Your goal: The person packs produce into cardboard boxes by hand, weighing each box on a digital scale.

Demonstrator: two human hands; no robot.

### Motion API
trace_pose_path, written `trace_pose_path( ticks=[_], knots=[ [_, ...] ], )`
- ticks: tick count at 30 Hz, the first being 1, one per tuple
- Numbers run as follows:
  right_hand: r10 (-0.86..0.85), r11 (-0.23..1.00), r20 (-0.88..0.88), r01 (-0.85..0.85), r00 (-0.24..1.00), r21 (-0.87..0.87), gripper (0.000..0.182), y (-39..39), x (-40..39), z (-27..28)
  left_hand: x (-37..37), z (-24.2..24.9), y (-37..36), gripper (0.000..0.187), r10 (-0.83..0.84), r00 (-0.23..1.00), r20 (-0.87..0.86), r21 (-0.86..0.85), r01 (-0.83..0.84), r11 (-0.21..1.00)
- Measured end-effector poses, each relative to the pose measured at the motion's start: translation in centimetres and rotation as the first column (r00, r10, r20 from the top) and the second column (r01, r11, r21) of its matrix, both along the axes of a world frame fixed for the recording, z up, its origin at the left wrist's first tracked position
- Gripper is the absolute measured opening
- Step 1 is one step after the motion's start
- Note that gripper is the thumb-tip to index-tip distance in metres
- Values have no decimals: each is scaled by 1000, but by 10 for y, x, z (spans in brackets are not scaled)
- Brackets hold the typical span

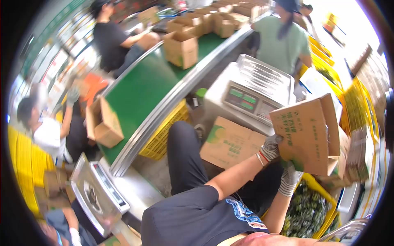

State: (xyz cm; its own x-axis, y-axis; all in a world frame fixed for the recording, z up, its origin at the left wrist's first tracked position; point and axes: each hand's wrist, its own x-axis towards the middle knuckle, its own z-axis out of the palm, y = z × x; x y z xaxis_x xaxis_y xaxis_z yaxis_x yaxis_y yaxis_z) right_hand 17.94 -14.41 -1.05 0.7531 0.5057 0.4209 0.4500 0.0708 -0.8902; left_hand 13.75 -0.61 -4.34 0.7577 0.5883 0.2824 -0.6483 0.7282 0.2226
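Note:
Both my gloved hands are on a brown cardboard box [301, 137] with green print, its flaps standing out on the right. My left hand [271, 148] grips the box's lower left edge. Lower down, my right hand [290, 180] holds its bottom edge, fingers partly hidden behind the cardboard. Behind my left wrist lies a flattened printed carton [232, 143]. A digital scale [250, 100] with a metal tray stands just beyond the box. Below my right hand is a yellow crate [328, 223] of dark green produce.
A green conveyor belt [141, 92] with a metal rail runs diagonally, carrying open boxes [180, 48]. A yellow crate [166, 131] sits under it. Another scale [98, 197] stands at lower left. Several co-workers sit around the belt; stacked cardboard [358, 158] is at right.

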Motion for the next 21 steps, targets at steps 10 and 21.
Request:
trace_pose_path(
  ticks=[10,21],
  knots=[
    [405,856,368,-205,837,-475,41,180,82,40,-68,111,244,34,644,744,-180,738,-331,589],
    [231,890,285,-83,930,-449,54,279,167,-11,11,89,289,32,968,209,-141,953,-236,189]
  ],
)
